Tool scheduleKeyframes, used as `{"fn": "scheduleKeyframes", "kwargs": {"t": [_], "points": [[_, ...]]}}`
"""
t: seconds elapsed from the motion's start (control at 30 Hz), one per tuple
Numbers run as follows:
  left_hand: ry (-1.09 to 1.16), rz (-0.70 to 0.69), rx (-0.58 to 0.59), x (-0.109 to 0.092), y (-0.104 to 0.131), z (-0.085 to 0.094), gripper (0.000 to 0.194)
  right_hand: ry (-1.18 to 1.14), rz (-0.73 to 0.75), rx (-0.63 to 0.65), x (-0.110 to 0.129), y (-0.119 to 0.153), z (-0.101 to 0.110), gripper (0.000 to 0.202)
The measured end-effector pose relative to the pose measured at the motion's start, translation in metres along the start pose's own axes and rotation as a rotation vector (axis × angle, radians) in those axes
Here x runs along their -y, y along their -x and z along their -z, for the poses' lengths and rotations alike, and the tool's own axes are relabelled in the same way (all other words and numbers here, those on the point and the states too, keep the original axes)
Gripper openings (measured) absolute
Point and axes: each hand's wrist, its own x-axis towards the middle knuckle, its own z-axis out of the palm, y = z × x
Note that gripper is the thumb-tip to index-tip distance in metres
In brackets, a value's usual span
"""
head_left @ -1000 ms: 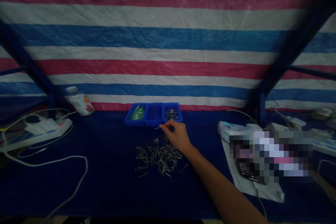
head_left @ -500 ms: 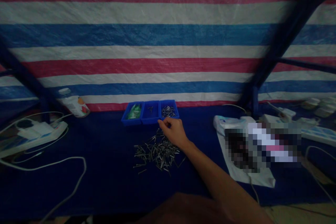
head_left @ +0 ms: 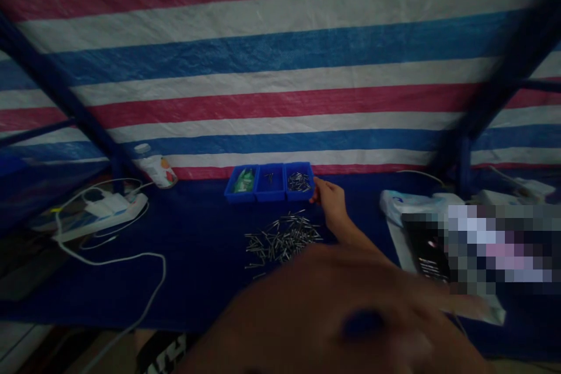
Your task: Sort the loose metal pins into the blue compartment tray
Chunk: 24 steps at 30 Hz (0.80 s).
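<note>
At the right end of the blue tray [head_left: 270, 196], my outstretched right hand [head_left: 328, 196] curls against it; my left hand [head_left: 322, 304] blurs near. Either's grasp I can't tell.

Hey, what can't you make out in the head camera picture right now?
Head view, all items:
Near side of the metal pile: hidden by the left hand.
Anything in the left hand: that hand is too close and blurred.
Whether the right hand touches the right blue bin: too small and dim.
Things under the mosaic: masked by pixelation.
Print on the bottle: too small.
</note>
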Motion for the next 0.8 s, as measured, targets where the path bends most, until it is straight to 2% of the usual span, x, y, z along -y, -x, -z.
{"fn": "scheduleKeyframes", "kwargs": {"t": [0.1,0.17,0.23,0.27,0.33,0.47,0.53,0.6,0.67,0.8], "points": [[-0.121,0.193,-0.043,0.049,-0.013,0.02,0.035,0.001,-0.061,0.019,0.003,0.0,0.001,0.035],[-0.343,0.357,-0.126,0.093,-0.013,0.035,0.035,0.027,-0.054,0.034,0.003,0.0,0.0,0.033],[-0.656,0.435,-0.186,0.133,-0.006,0.046,0.029,0.094,0.004,0.051,0.002,0.0,-0.001,0.031],[-0.747,0.466,-0.183,0.149,-0.002,0.05,0.026,0.148,0.048,0.066,0.001,0.001,-0.001,0.031],[-0.779,0.513,-0.106,0.168,0.008,0.053,0.022,0.305,0.172,0.125,-0.002,0.003,-0.001,0.029],[-0.772,0.529,-0.048,0.175,0.018,0.047,0.014,0.714,0.519,0.413,-0.005,0.014,-0.003,0.016],[-0.785,0.53,-0.049,0.173,0.019,0.042,0.01,0.829,0.685,0.584,-0.007,0.021,-0.005,0.015],[-0.772,0.521,-0.041,0.174,0.02,0.039,0.009,0.873,0.799,0.699,-0.009,0.028,-0.009,0.018],[-0.74,0.511,-0.032,0.176,0.02,0.038,0.01,0.904,0.848,0.752,-0.011,0.034,-0.012,0.022],[-0.714,0.52,-0.014,0.181,0.02,0.037,0.01,0.956,0.848,0.769,-0.018,0.038,-0.017,0.026]]}}
